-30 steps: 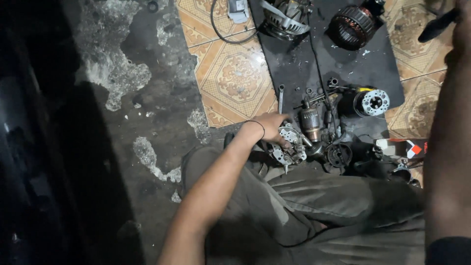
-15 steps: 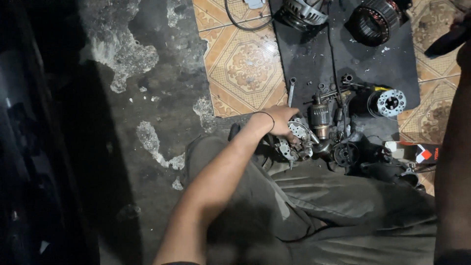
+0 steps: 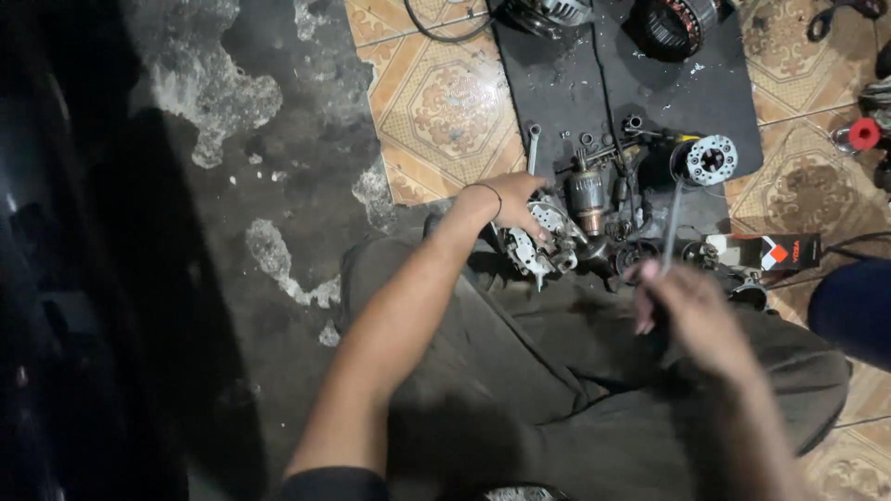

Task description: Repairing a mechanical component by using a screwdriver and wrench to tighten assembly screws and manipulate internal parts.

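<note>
Patterned tiles and a black mat carry motor parts. A metal housing is gripped by the left hand at the mat's near edge. The right hand, absent a second ago, has been brought in closed around a thin rod, so tool work seems begun.

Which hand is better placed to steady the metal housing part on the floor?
The left hand: it already rests on the metal housing part. The right hand is apart from it and grips a thin rod-like tool.

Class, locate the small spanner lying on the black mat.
Head view: the spanner lies near the black mat's left edge, just above the left hand.
</note>
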